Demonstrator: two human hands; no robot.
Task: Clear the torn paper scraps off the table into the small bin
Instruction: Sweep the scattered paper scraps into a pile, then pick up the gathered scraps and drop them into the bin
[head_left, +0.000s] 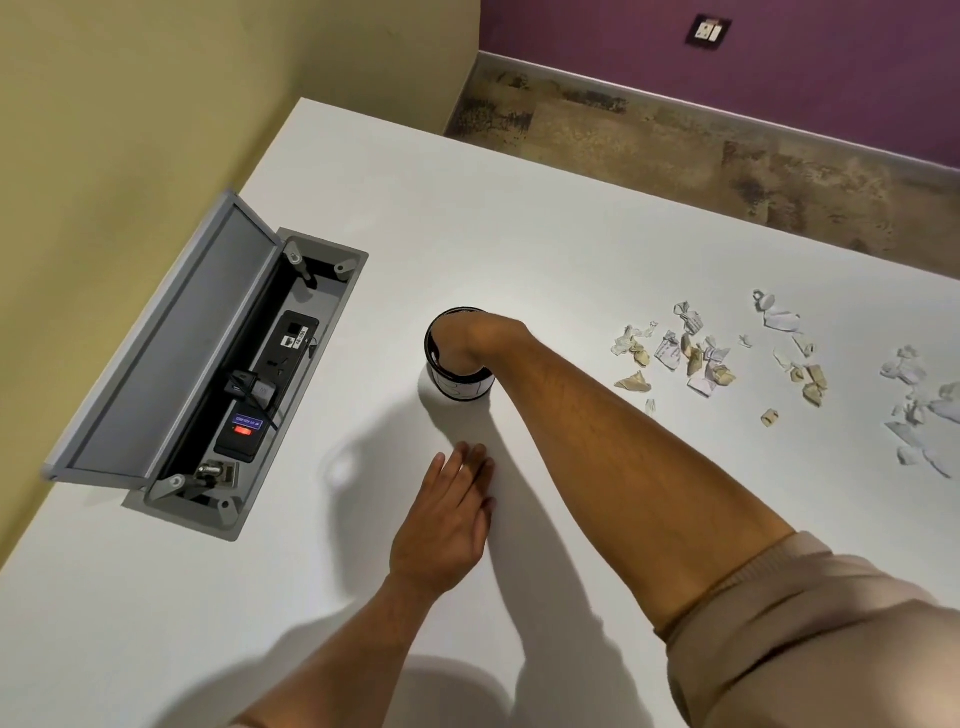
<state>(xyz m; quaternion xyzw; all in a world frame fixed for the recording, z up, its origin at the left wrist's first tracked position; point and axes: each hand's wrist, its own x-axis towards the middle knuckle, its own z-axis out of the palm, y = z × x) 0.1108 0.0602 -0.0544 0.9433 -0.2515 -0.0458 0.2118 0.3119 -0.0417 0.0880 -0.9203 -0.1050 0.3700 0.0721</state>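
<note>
Beige sleeve (810, 639) at the lower right is pushed up above the elbow, and from it the right forearm reaches forward across the white table (545, 218) to the bin (460, 387). Right hand (460, 340) is plunged into the bin's mouth past the knuckles, so its fingers are hidden; whether they are clenched or loose cannot be told. Only the back of the hand and the wrist show above the rim.

The bin is a small round tub, dark inside with a pale wall, standing upright near the middle of the table. Left hand (447, 525) lies flat on the table just in front of the bin, apart from it, fingers straight and together, grasping nothing.

Scraps (701, 358) lie loose on the table well to the right of the bin: a scatter of torn white and tan bits, with a second, whiter cluster at the right edge of view.

Left of the bin, a cable box (260, 384) is sunk into the tabletop, its grey lid (171, 343) tilted open, with plugs and a small red light inside.
</note>
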